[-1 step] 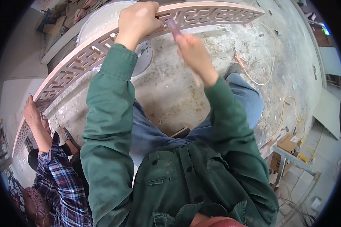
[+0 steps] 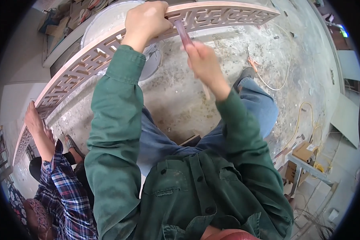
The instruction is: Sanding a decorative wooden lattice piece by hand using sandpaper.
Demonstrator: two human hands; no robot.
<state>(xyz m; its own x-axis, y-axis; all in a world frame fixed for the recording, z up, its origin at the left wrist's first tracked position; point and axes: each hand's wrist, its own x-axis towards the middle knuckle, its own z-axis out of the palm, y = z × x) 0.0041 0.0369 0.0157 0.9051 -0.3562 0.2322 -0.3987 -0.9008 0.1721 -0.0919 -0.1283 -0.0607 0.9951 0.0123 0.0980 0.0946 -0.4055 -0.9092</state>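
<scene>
Lattice panel (image 2: 98, 44): wooden, angular cutouts.

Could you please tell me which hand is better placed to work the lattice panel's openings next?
Probably the right hand: it holds the purplish tool up at the lattice panel, while the left hand grips the panel.

The right hand (image 2: 204, 64) has drawn back a little from the panel (image 2: 187, 25), toward the wearer's body, and its sleeve (image 2: 240, 120) has come down with it. More of the pinkish tool (image 2: 183, 33) now shows between that hand and the panel, and the pale end (image 2: 206, 93) below the hand sits lower. More of the shoe (image 2: 244, 77) shows. Blur hides whether the grip itself has altered.
</scene>
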